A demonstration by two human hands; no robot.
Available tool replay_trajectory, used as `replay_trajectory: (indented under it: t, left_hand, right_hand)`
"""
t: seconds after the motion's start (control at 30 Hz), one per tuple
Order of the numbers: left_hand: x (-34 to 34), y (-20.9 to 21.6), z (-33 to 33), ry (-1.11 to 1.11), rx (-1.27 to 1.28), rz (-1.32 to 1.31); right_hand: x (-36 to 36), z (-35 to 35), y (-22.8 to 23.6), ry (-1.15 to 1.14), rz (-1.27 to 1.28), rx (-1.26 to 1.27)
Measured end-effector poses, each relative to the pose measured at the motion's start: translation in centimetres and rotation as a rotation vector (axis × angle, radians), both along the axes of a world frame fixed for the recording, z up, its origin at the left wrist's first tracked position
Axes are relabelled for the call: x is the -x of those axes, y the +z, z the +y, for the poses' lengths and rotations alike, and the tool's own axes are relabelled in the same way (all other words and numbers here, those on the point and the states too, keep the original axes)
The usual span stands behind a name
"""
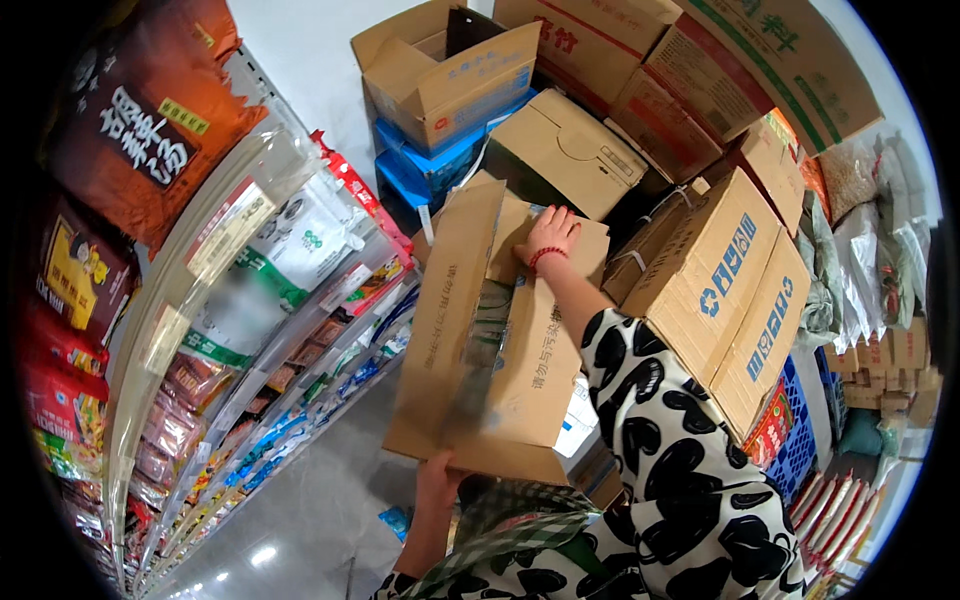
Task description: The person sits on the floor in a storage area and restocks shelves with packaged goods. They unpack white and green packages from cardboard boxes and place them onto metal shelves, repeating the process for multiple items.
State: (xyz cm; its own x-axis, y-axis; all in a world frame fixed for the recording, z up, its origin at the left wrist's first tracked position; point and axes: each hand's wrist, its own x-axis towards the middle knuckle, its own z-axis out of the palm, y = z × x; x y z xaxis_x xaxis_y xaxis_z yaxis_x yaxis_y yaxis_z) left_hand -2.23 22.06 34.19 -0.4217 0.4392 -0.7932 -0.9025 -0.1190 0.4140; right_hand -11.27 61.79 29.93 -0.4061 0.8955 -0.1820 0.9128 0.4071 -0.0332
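In front of me is a tilted cardboard box [425, 340], its long flaps folded outward. Through the gap between them, clear plastic-wrapped contents show, too indistinct to name. My left hand [437, 485] is closed on the box's near edge, with its fingertips hidden by the cardboard. At the far end my right hand [549, 240], a red bead bracelet on its wrist, grips the box with the fingers bent over the cardboard. My right forearm crosses above the box's right side.
Stacked cartons stand beyond and right, including a large carton [715, 290] beside my right arm and an open-topped carton [450, 85] on a blue box [430, 170]. Shelves of packaged food [240, 290] line the left. A blue plastic crate [792, 425] sits at right.
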Motion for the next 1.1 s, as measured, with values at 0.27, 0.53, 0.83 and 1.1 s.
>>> replay_trajectory:
  t: [0.27,0.53,0.83,1.1]
  left_hand:
    - [-0.2,-1.9,-2.6,-0.011,-0.024,0.032]
    - [-0.3,-0.6,-2.1,0.087,-0.045,0.072]
    - [-0.6,-3.1,-3.5,-0.051,0.054,0.192]
    - [2.6,-0.4,-6.5,-0.043,0.072,0.139]
  right_hand:
    - [-1.8,5.3,4.2,-0.125,0.299,0.278]
    - [-6.5,10.4,7.8,-0.378,0.315,0.791]
    - [-12.4,5.6,9.5,-0.295,0.48,1.041]
    - [-15.6,2.4,12.9,-0.189,0.658,1.203]
